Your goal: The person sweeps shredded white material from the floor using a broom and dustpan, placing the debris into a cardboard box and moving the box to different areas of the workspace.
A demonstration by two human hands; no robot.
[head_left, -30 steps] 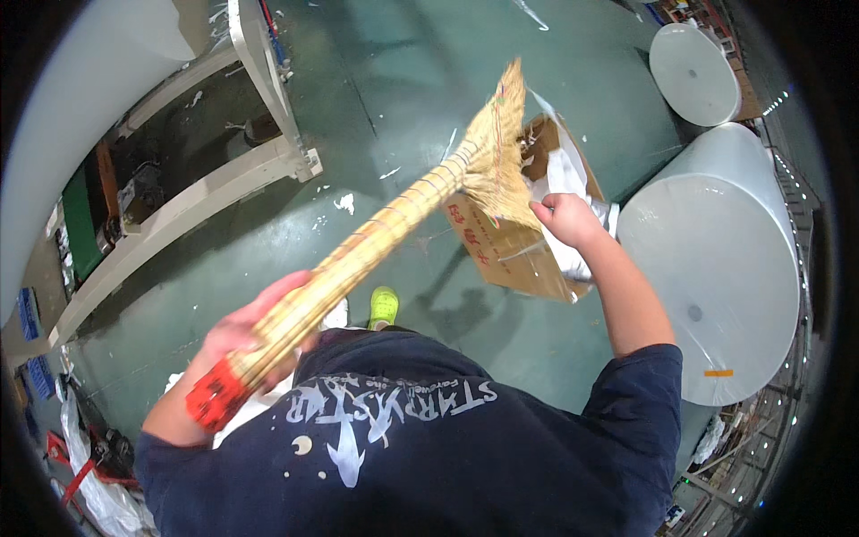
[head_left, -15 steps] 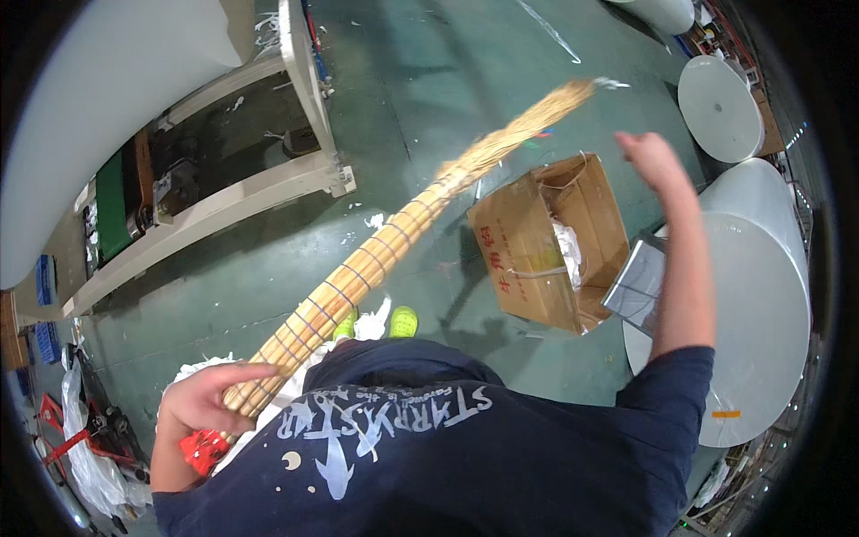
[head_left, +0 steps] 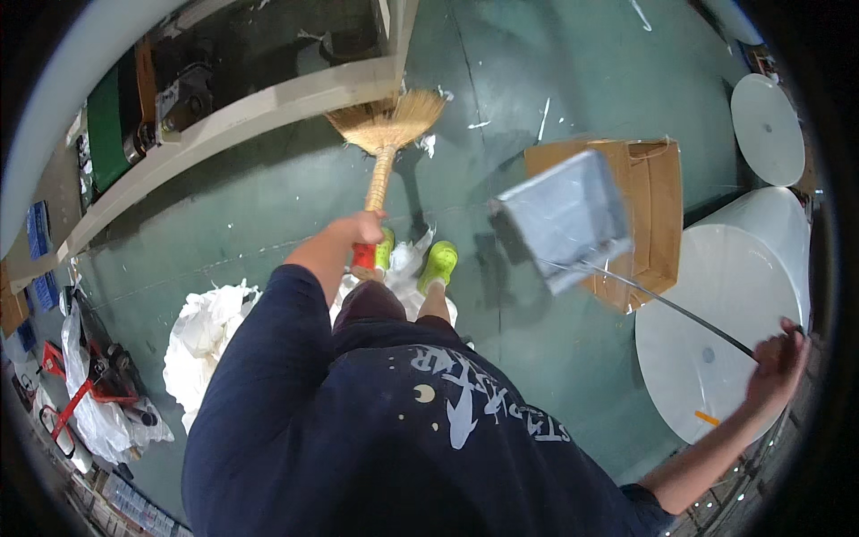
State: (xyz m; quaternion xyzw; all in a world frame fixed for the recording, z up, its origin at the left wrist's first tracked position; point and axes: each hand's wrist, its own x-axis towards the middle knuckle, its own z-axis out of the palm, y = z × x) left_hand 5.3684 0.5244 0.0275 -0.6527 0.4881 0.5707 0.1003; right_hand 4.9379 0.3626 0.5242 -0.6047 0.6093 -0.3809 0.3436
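Observation:
My left hand [head_left: 362, 225] is wrapped round the handle of a straw broom [head_left: 379, 174], just above its red end. The broom's fanned bristles lie low against the floor, beside the pale machine frame. Out to the right, my right hand [head_left: 777, 367] grips the dark, thin handle of a long-handled dustpan [head_left: 573, 215]. Its grey pan is tilted and hangs in front of the cardboard box [head_left: 658, 210], hiding part of it.
Large white rolls [head_left: 720, 322] stand at the right. The pale machine frame [head_left: 295, 98] crosses the upper left. Crumpled white material [head_left: 204, 345] lies by my left side and round my feet. White scraps [head_left: 428, 145] dot the green floor. Red-handled equipment [head_left: 76, 389] stands far left.
The broom has swung from pointing far right to pointing ahead, its bristles now lower. My right hand, held apart from the dustpan before, now has its handle, and the pan has turned.

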